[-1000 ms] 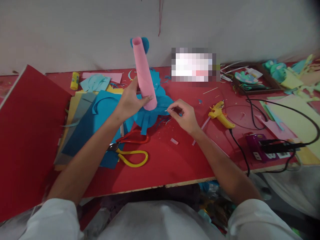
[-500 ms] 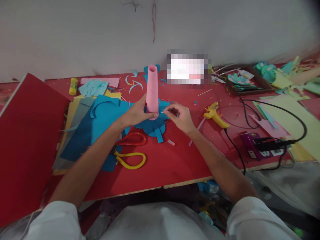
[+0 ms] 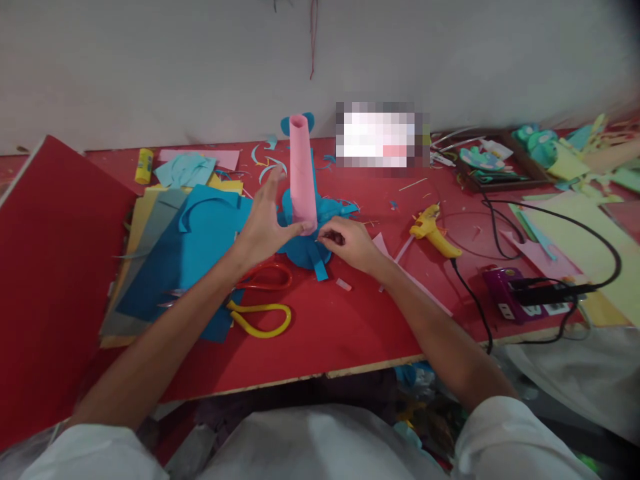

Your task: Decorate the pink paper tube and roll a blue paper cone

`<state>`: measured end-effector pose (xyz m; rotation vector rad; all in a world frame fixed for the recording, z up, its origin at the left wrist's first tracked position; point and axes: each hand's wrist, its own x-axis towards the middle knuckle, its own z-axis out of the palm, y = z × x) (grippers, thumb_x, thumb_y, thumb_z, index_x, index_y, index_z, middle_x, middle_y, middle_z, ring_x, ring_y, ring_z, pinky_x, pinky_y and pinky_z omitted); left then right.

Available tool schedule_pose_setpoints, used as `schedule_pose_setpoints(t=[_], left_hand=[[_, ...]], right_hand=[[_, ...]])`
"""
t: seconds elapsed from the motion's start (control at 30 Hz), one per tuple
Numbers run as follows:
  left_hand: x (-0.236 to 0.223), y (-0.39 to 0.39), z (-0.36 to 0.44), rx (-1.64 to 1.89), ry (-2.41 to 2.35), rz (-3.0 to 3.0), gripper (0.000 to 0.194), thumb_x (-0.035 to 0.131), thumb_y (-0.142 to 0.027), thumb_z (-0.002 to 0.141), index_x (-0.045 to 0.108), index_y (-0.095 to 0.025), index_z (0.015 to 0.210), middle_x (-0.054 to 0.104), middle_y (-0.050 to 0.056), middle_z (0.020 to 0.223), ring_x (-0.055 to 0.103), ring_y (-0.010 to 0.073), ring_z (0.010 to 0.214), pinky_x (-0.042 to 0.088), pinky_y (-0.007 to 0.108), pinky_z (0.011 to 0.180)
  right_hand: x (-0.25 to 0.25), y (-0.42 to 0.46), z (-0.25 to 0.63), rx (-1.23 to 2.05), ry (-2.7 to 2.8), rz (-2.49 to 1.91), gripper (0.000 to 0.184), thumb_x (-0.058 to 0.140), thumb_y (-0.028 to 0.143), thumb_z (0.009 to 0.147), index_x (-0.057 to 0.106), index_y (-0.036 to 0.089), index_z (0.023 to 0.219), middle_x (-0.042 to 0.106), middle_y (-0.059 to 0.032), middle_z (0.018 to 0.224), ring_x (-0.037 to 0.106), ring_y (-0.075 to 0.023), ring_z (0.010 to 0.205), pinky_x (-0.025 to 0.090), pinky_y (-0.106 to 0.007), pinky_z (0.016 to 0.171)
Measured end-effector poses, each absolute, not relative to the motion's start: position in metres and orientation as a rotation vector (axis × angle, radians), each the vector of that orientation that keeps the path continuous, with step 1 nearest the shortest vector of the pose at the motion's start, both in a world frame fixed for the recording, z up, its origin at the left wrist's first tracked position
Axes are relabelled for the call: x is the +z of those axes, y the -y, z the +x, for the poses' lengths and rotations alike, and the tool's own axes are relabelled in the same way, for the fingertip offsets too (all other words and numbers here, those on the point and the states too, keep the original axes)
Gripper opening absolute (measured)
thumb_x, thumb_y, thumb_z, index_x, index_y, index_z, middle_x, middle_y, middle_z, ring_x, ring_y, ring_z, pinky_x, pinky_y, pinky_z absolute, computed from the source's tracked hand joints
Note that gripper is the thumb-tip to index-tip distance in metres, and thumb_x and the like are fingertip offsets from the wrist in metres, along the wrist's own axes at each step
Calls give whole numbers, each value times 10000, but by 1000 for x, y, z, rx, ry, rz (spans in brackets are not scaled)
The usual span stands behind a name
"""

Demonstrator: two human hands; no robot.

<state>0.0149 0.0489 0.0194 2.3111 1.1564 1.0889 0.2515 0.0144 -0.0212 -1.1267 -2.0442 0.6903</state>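
Observation:
A pink paper tube (image 3: 303, 175) stands upright, leaning slightly, on a blue paper cut-out (image 3: 305, 252) with rounded lobes and a strip toward me. My left hand (image 3: 265, 223) is at the tube's left with fingers spread; its thumb tip reaches the tube's base. My right hand (image 3: 353, 243) is pinched close to the base on the right; a tiny pale bit may show at its fingertips, too small to name. Scissors (image 3: 263, 321) with one red and one yellow handle lie below my left hand, their blades partly under my forearm.
Stacked coloured paper (image 3: 210, 227) and a glue stick (image 3: 144, 166) lie left, beside a raised red board (image 3: 60, 287). At right are a yellow glue gun (image 3: 434, 231) with its cord, a purple box (image 3: 513, 293) with cables, and a brown tray (image 3: 525, 160). A blurred bright screen (image 3: 375, 137) stands behind.
My left hand's fingers have opened away from the tube, the thumb staying near its base. My right hand has moved slightly left and down, closer to the base.

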Motion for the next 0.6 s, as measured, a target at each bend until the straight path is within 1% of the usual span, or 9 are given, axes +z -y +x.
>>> schedule_pose_setpoints(t=[0.03, 0.07, 0.1, 0.13, 0.17, 0.23, 0.37, 0.5, 0.6], left_hand=[[23, -40, 12, 1189, -1245, 2289, 680, 794, -491, 892, 506, -242, 1456, 658, 117, 1388, 602, 295, 1290, 538, 477, 1063], [26, -32, 9, 1281, -1291, 2278, 501, 744, -482, 941, 585, -232, 1344, 706, 99, 1273, 649, 260, 1163, 560, 438, 993], [27, -24, 5, 1282, -1279, 2289, 293, 668, -451, 1001, 650, -226, 1188, 745, 61, 1088, 684, 206, 965, 572, 378, 873], [26, -17, 2, 1217, -1219, 2342, 206, 598, -410, 1042, 683, -223, 1054, 754, 32, 945, 677, 170, 807, 556, 330, 765], [24, -11, -1, 1055, -1159, 2429, 210, 553, -365, 1059, 703, -225, 1013, 764, 23, 901, 676, 157, 743, 534, 307, 709], [17, -5, -6, 815, -1117, 2593, 227, 530, -297, 1047, 751, -245, 1033, 771, 23, 818, 684, 167, 684, 506, 299, 667], [2, -4, -10, 516, -1209, 2827, 332, 550, -200, 966, 792, -313, 1162, 742, 32, 681, 658, 225, 597, 519, 378, 692], [-4, -6, -11, 350, -1180, 2860, 424, 542, -183, 942, 784, -340, 1252, 758, 46, 714, 664, 251, 607, 528, 420, 730], [-5, -6, -12, 301, -1149, 2881, 457, 494, -179, 958, 770, -318, 1295, 753, 53, 722, 667, 246, 616, 513, 388, 702]], right_hand=[[-22, -14, 251, 678, 2057, -1134, 63, 666, 214, 943, 701, 206, 891, 688, -30, 863, 554, -161, 713, 403, -302, 690], [-23, -14, 250, 668, 2068, -1139, 67, 663, 201, 948, 698, 205, 891, 689, -34, 873, 565, -167, 735, 403, -306, 707], [-23, -14, 248, 664, 2083, -1141, 76, 659, 192, 956, 695, 204, 890, 689, -37, 883, 573, -173, 757, 403, -309, 721], [-23, -13, 247, 665, 2099, -1145, 86, 652, 186, 965, 693, 205, 891, 689, -39, 894, 579, -176, 773, 400, -310, 731], [-22, -12, 245, 668, 2116, -1151, 95, 644, 181, 973, 693, 206, 896, 688, -41, 906, 581, -177, 783, 396, -310, 733], [-21, -11, 242, 671, 2149, -1168, 98, 636, 177, 981, 693, 210, 909, 687, -42, 927, 579, -176, 791, 386, -307, 726], [-20, -9, 239, 668, 2182, -1181, 102, 621, 189, 990, 682, 214, 912, 683, -45, 939, 583, -182, 822, 390, -309, 739], [-21, -8, 240, 669, 2180, -1183, 101, 615, 227, 1007, 671, 212, 924, 675, -44, 940, 584, -182, 823, 394, -311, 743], [-20, -8, 242, 673, 2172, -1180, 94, 617, 237, 1008, 664, 214, 929, 666, -38, 928, 578, -176, 804, 391, -309, 734]])
